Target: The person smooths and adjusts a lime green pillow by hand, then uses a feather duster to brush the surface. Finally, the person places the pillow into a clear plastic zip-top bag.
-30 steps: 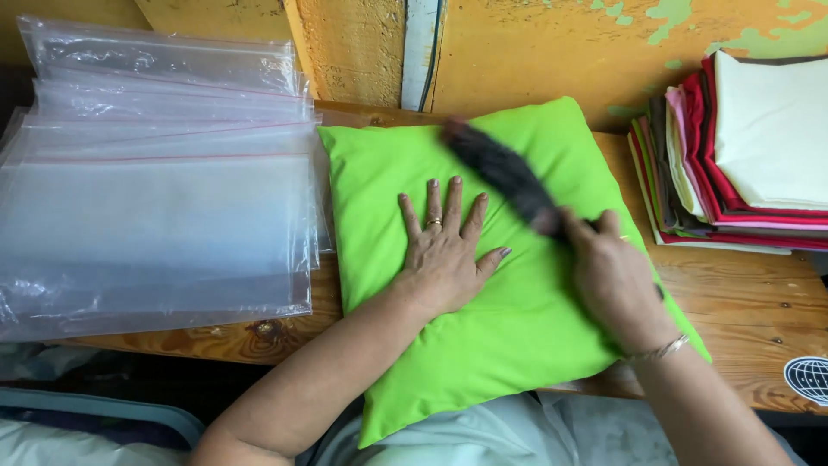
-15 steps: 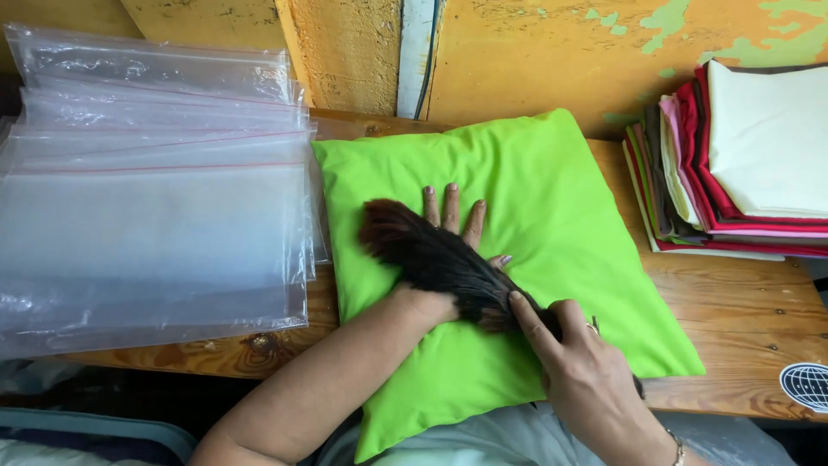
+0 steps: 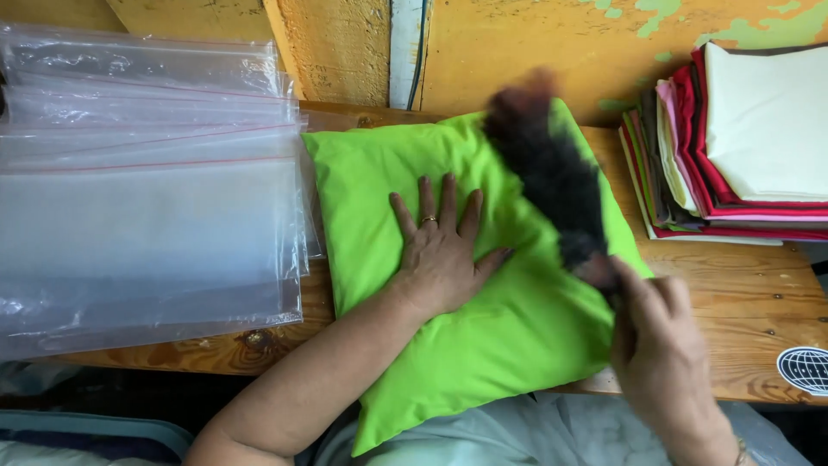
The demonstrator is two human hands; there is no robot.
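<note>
Pillow: bright lime-green square fabric pillow [image 3: 483, 336] lies on the worn wooden table [image 3: 733, 293], its near corner hanging over the table's front edge toward you.
Left hand: your left hand [image 3: 440, 255] rests flat on the middle of the pillow, fingers spread apart, palm down, a ring on one finger, gripping nothing.
Right hand: your right hand [image 3: 664, 345] is closed around the handle end of a dark bristly brush [image 3: 552, 168], at the pillow's right edge.
Brush: the dark brush is blurred, and its head is over the pillow's far right corner; you cannot tell whether it touches the fabric.
Left of pillow: clear plastic zip bags [image 3: 147, 198] lie stacked, overlapping.
Right of pillow: folded cloths [image 3: 742, 147] in cream, red, pink and green sit piled.
</note>
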